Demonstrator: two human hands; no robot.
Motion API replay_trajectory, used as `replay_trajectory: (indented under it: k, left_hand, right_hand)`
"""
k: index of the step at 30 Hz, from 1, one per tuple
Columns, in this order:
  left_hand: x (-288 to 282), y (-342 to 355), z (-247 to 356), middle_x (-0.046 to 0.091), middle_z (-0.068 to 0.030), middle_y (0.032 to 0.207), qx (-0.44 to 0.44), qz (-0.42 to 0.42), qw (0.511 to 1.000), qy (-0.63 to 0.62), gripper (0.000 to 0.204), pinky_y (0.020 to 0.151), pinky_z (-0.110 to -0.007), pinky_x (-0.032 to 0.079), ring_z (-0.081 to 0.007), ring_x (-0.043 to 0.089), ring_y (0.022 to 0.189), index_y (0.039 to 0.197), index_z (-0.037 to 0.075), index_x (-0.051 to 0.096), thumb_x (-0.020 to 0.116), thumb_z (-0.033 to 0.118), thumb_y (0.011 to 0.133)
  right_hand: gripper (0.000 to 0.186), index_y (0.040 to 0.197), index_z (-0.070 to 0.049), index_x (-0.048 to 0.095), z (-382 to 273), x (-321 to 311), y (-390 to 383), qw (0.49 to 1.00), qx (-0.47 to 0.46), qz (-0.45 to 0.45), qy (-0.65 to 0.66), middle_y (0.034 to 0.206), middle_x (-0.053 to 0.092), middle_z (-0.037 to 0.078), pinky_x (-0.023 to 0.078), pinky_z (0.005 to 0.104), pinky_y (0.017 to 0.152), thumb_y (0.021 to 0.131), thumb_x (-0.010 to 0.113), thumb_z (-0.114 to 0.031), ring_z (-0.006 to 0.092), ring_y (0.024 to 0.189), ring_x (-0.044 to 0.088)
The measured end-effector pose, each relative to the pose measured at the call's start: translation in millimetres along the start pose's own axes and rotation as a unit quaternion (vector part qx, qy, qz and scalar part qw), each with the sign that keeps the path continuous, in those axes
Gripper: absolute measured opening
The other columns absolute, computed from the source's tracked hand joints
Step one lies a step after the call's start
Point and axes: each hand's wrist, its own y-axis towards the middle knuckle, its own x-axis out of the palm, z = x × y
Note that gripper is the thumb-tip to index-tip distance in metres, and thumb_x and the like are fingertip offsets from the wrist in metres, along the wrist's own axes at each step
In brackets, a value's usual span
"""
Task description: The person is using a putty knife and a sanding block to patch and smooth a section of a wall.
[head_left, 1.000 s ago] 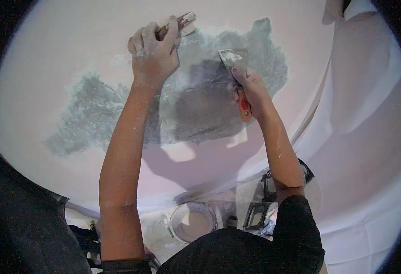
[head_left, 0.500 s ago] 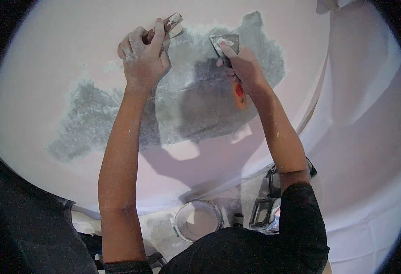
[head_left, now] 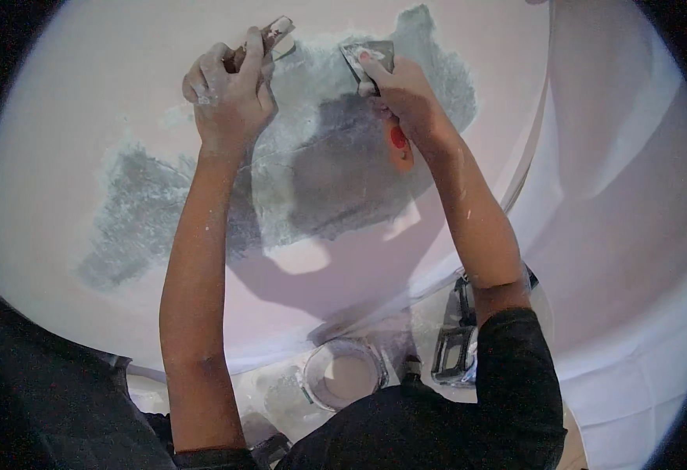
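My left hand [head_left: 230,98] is closed around a flat brown scraper [head_left: 274,33] with white filler smeared on its end. It is close to the upper left edge of a grey patch [head_left: 335,176] on a large pale curved surface [head_left: 54,180]. My right hand [head_left: 410,98] grips a putty knife [head_left: 382,56] with an orange and red handle. My thumb presses along its dark blade, which carries some white filler. The blade lies over the upper part of the grey patch; whether it touches cannot be told.
Below the curved surface's near edge stands a round bucket [head_left: 345,374] of pale filler. A dark-framed object [head_left: 454,352] is right of it, partly hidden by my sleeve. White sheeting [head_left: 625,235] hangs at the right, and dark cloth [head_left: 54,384] fills the lower left.
The whole view has shifted and turned a little, so both hands and the patch appear further left and higher. Both tools stay gripped in nearly the same spots on the surface.
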Motion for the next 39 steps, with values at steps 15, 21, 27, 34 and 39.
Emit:
replay_trajectory:
  k: [15, 21, 27, 34, 39]
  left_hand:
    - [3.3, -1.1, -0.6, 0.040, -0.0072, 0.110, -0.007, 0.010, 1.000, 0.007, 0.051, 0.087, -0.046, 0.032, -0.0302, 0.039, 0.103, 0.127, 0.029, 0.057, 0.066, 0.025, 0.077]
    - [4.0, -1.6, -0.2, 0.041, -0.0077, 0.110, -0.002, 0.031, 0.999, 0.019, 0.051, 0.088, -0.046, 0.032, -0.0295, 0.039, 0.104, 0.127, 0.029, 0.057, 0.066, 0.023, 0.077]
    - [2.8, -2.3, -0.5, 0.042, -0.0078, 0.110, -0.013, 0.000, 1.000, 0.009, 0.050, 0.087, -0.046, 0.032, -0.0294, 0.040, 0.103, 0.126, 0.028, 0.058, 0.065, 0.022, 0.077]
    - [1.1, -1.0, -0.3, 0.042, -0.0079, 0.108, -0.006, 0.012, 1.000, 0.021, 0.052, 0.086, -0.046, 0.032, -0.0296, 0.040, 0.102, 0.127, 0.029, 0.057, 0.065, 0.023, 0.076]
    - [-0.4, -1.0, 0.2, 0.041, -0.0087, 0.109, -0.010, -0.002, 1.000, 0.023, 0.052, 0.086, -0.046, 0.032, -0.0300, 0.039, 0.103, 0.128, 0.028, 0.056, 0.065, 0.023, 0.076]
  right_hand:
    - [0.033, 0.075, -0.005, 0.057, -5.6, -4.4, -1.9, 1.000, 0.001, -0.003, -0.017, 0.062, 0.053, 0.001, 0.034, 0.0258, 0.042, 0.092, 0.058, -0.033, 0.0089, 0.048, 0.043]
    - [0.037, 0.074, -0.003, 0.057, -4.5, -3.6, 2.0, 1.000, 0.027, -0.006, -0.002, 0.062, 0.054, 0.001, 0.037, 0.0271, 0.045, 0.091, 0.060, -0.037, 0.0096, 0.050, 0.046]
    - [0.039, 0.074, -0.004, 0.057, 1.7, -8.6, 9.4, 0.992, 0.001, 0.035, -0.118, 0.061, 0.053, 0.001, 0.036, 0.0268, 0.044, 0.091, 0.060, -0.039, 0.0099, 0.049, 0.045]
    - [0.039, 0.074, -0.005, 0.058, 10.1, -10.5, 13.4, 0.996, -0.022, 0.049, -0.075, 0.059, 0.052, 0.000, 0.034, 0.0257, 0.042, 0.091, 0.061, -0.039, 0.0094, 0.048, 0.044]
    - [0.032, 0.080, -0.004, 0.058, 7.6, -12.5, 15.0, 0.999, -0.018, 0.031, -0.028, 0.061, 0.052, 0.000, 0.032, 0.0239, 0.041, 0.092, 0.061, -0.034, 0.0075, 0.046, 0.041]
